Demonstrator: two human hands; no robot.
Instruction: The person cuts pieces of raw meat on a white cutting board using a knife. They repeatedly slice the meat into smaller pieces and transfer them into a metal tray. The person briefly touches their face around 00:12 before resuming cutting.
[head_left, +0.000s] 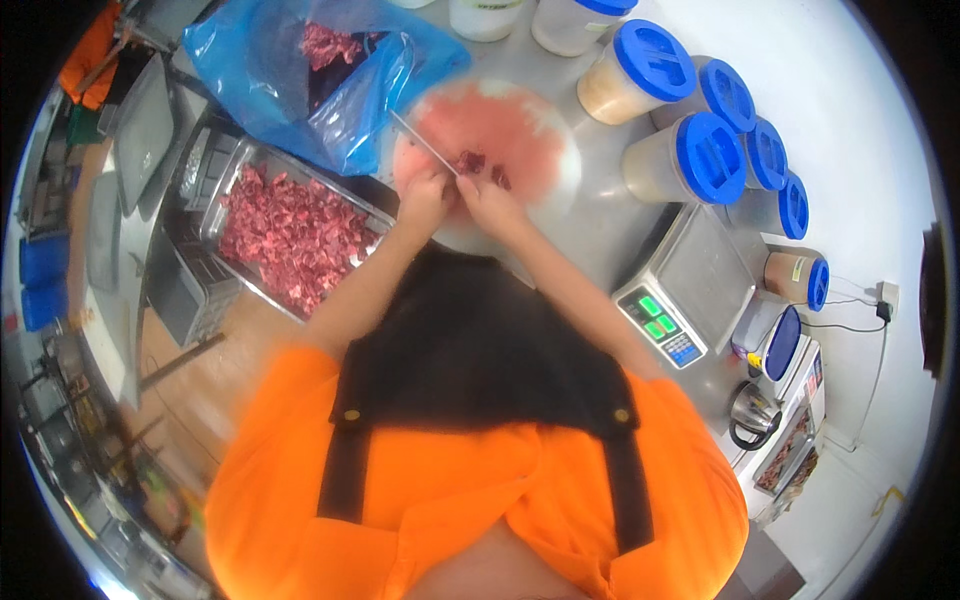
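Observation:
A round white cutting board, stained red, lies on the metal table. On it are small pieces of dark red meat. My right hand is closed around the near end of a knife, whose blade points up and left across the board towards a blue plastic bag. Close beside it, at the board's near left edge, is my left hand with its fingers bent; whether it holds anything is hidden. A metal tray filled with cut red meat stands to the left, partly behind my left forearm.
The open blue plastic bag with meat lies behind the tray. Several tubs with blue lids line the wall at the right. Nearer are a digital scale and a metal kettle.

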